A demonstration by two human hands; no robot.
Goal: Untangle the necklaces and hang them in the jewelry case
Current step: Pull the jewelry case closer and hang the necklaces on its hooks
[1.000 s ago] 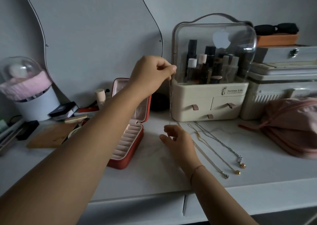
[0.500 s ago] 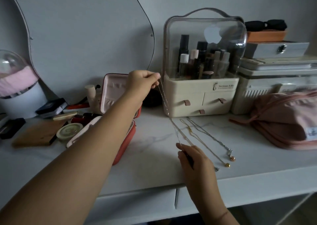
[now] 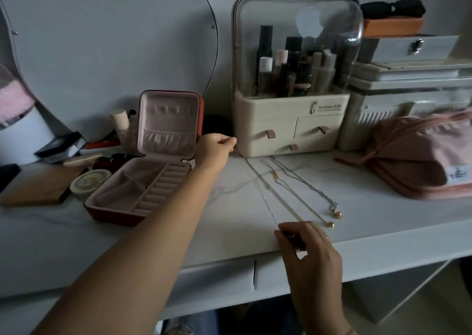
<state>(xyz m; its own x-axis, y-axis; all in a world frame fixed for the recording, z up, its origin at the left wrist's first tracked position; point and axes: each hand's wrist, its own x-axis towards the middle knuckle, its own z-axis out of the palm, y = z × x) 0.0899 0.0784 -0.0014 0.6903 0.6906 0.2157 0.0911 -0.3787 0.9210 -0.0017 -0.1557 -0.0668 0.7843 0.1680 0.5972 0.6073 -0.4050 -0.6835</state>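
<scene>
A thin silver necklace [image 3: 260,189] stretches in a straight line low over the white marble tabletop [image 3: 229,222]. My left hand [image 3: 214,148] pinches its far end beside the cream organiser, and my right hand [image 3: 304,242] pinches its near end at the table's front edge. To its right three more necklaces lie side by side: a pale chain [image 3: 283,201], a gold chain with a gold bead [image 3: 298,196] and a silver chain with a copper bead [image 3: 316,191]. The red jewelry case [image 3: 143,181] stands open to the left, its pink lid upright.
A cream cosmetics organiser [image 3: 288,130] with a clear dome stands behind the necklaces. At the right lie a pink pouch [image 3: 419,161] and stacked boxes [image 3: 408,79]. Left of the case are a round tin [image 3: 89,181], a wooden board [image 3: 35,189], tubes, and a mirror behind.
My left hand has come down from shoulder height to just above the table, and my right hand has drawn back to the front edge. The necklace went from hanging upright to stretched along the table.
</scene>
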